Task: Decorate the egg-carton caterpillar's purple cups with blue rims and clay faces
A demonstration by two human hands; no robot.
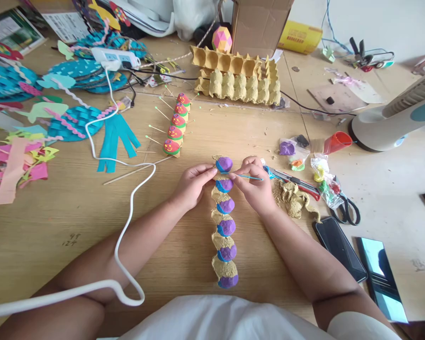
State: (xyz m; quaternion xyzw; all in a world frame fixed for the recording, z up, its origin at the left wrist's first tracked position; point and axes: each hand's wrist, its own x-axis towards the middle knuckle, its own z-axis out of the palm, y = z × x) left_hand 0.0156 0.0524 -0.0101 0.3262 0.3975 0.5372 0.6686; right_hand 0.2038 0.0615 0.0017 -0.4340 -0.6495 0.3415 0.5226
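Note:
A strip cut from an egg carton (222,242) lies lengthwise in front of me, its several bumps partly covered in purple and blue. My left hand (193,185) pinches the left edge of the strip near its far end. In my right hand (254,185) is a thin blue stick (250,177), gripped between thumb and fingers, with its tip at the far bumps. Beyond my hands to the left stands a finished-looking egg-carton caterpillar (177,121) in red and green, with smiling faces and pale sticks poking out.
Egg cartons (244,87) sit at the back. To the right are a utility knife (293,180), carton scraps (293,198), clay packets (326,182), scissors (347,211) and phones (340,248). A white cable (130,212) crosses the left side, near blue paper strips (116,139).

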